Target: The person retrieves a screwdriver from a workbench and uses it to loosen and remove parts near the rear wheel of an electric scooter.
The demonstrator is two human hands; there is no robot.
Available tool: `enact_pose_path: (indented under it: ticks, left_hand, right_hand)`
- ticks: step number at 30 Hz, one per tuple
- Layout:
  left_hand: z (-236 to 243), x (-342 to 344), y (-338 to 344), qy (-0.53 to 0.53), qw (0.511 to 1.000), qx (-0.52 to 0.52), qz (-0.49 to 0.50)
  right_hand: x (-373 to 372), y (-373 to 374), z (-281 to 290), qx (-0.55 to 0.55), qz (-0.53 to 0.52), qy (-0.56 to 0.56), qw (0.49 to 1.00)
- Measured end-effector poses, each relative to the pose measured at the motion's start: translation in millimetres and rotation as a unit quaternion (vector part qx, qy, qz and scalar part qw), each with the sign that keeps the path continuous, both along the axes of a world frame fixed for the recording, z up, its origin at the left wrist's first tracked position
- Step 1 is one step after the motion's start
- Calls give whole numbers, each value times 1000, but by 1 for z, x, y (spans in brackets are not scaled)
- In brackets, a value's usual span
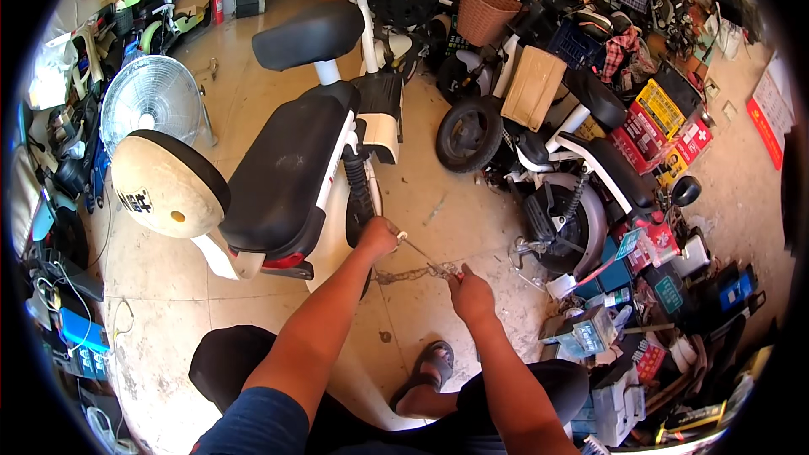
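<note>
My left hand (pixel 379 238) is closed beside the rear wheel of a white electric scooter with a long black seat (pixel 286 164). A thin, straight rod or cable (pixel 425 256) runs from its fingers to my right hand (pixel 471 295). My right hand is closed around the other end, lower and to the right. From here I cannot tell whether the strand is stiff. On the floor below it lies a dark, tangled line, perhaps a chain or a stain (pixel 396 276). Above my left hand is the scooter's black spring shock absorber (pixel 358 181).
A cream rear box (pixel 164 185) juts out behind the scooter, with a floor fan (pixel 152 101) beyond it. To the right stands another scooter (pixel 581 160) carrying a cardboard box (pixel 534 88). Boxes, batteries and parts (pixel 590 333) crowd the right side.
</note>
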State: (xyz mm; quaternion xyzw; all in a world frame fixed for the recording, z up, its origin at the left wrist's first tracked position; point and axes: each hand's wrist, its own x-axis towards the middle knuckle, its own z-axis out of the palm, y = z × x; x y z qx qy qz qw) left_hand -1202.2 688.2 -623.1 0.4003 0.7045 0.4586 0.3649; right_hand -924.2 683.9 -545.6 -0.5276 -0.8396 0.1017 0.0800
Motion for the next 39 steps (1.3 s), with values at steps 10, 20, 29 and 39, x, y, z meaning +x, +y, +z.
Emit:
enact_pose_path:
  ticks: [10,20,29,39]
  left_hand:
    - [7,-2,-11,25,999,1,25]
    - [9,2,-9,9,1000,-6,29]
    - [5,4,-4,158,987,-15,-7]
    - [21,21,-17,247,968,9,41]
  right_hand:
    - [-21,-15,56,-452,-103,475,748]
    - [-6,-14,10,-23,182,85,979]
    - [-12,0,-22,-343,105,186,915]
    - [-7,13,-8,-133,110,92,981]
